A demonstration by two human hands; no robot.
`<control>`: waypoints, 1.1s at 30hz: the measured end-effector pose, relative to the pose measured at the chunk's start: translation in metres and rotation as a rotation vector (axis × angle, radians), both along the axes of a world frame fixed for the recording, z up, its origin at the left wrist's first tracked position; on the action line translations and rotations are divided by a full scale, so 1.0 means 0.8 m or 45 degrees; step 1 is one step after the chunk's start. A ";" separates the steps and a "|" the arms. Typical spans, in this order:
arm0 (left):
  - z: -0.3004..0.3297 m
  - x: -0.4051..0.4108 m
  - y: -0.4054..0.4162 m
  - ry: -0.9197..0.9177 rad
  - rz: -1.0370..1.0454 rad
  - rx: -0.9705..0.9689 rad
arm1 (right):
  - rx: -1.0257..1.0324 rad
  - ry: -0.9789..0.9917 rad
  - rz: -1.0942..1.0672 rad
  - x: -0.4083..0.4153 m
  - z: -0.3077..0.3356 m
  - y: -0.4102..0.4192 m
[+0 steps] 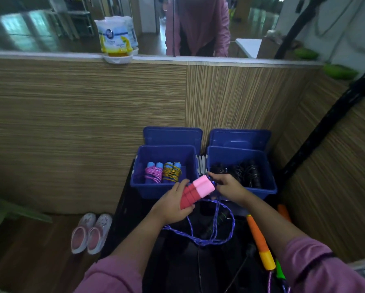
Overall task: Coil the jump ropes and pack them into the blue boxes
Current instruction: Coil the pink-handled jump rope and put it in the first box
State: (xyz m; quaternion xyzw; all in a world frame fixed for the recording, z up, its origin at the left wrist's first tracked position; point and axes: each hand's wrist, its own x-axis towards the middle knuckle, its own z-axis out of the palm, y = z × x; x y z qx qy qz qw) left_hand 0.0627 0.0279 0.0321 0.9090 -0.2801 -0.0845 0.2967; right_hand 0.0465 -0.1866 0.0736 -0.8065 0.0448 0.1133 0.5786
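- Your left hand [173,208] grips the pink-and-red handles [196,192], just before the left blue box [163,172].
- Your right hand [230,187] pinches the purple rope [213,235] at the handles' top; its loops hang below.

Dim indoor light, soft overall blur, wide-angle bending at edges, perhaps glare on the upper glass
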 end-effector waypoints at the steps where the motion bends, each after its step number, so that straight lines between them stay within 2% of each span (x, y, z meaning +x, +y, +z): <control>1: 0.001 -0.001 0.002 -0.018 -0.029 -0.003 | 0.006 0.000 -0.020 0.002 0.000 0.001; 6: 0.009 -0.002 0.005 -0.031 -0.181 -0.023 | 0.149 0.069 -0.173 0.012 0.002 -0.004; 10: 0.022 0.005 0.007 0.009 -0.242 -0.006 | 0.106 0.002 -0.206 0.014 0.006 -0.004; 15: 0.032 0.022 0.017 0.082 -0.089 -0.035 | 0.069 -0.065 -0.204 0.023 0.006 0.017; 20: 0.051 0.039 0.010 0.171 0.194 -0.469 | 0.094 -0.068 -0.185 0.037 0.001 0.065; 23: 0.076 0.047 0.006 0.404 0.511 -0.940 | 0.056 -0.012 -0.009 0.029 -0.003 0.094; 25: 0.086 0.053 0.006 0.517 0.629 -1.199 | 0.029 0.020 0.147 0.021 -0.009 0.111; 30: 0.088 0.052 0.010 0.714 0.698 -1.486 | 0.036 0.070 0.284 0.014 -0.011 0.126; 33: 0.081 0.054 0.020 0.700 0.768 -1.485 | -0.098 0.069 0.357 0.014 -0.007 0.116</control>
